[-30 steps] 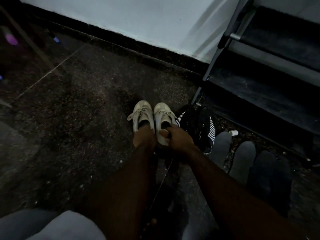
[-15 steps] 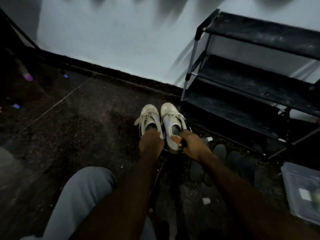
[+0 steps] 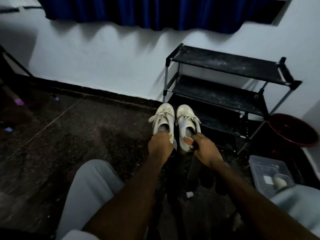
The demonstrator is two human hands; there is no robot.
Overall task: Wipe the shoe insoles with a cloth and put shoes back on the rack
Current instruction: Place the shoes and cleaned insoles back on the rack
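Two white lace-up sneakers are held side by side above the dark floor, toes pointing away from me. My left hand (image 3: 160, 145) grips the heel of the left sneaker (image 3: 162, 118). My right hand (image 3: 203, 148) grips the heel of the right sneaker (image 3: 187, 122), thumb on its back edge. A black three-tier shoe rack (image 3: 225, 66) stands just beyond and to the right of the shoes, against the white wall; its shelves look bare. No cloth is visible.
A dark red basin (image 3: 294, 130) sits right of the rack. A clear plastic container (image 3: 270, 174) lies on the floor at my right. Dark footwear lies under my arms (image 3: 195, 170). A small white cap (image 3: 189, 194) lies on the floor. Blue curtain (image 3: 155, 11) hangs above.
Both hands have lifted the sneakers up and toward the rack. The camera has tilted up, bringing the whole rack, the curtain and the basin into view.
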